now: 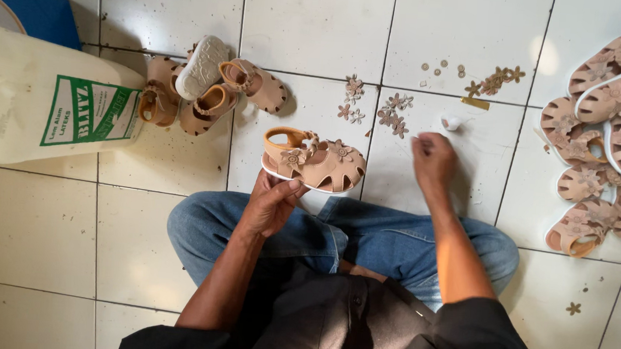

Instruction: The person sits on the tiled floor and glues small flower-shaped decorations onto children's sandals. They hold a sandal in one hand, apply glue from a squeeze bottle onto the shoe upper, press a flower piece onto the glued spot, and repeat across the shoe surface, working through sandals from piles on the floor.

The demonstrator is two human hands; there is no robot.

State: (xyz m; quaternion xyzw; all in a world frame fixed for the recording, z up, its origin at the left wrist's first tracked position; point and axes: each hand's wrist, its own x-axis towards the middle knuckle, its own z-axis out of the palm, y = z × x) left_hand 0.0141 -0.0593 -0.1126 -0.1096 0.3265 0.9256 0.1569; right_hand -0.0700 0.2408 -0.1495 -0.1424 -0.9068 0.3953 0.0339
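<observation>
Sandal (315,161) held sole-down in left hand (273,205), fingers closed under its sole, above tiled floor (315,20); right hand (433,160) loosely curled, grip unclear, near flower trims (392,118); sandal pile (612,139) at right; white sack (28,100) at left

Pale sack with green label (43,105) at left on white tiled floor (315,20), blue mat corner (32,5) behind, four small sandals (206,89) beside sack, larger sandal heap (616,139) at right
</observation>
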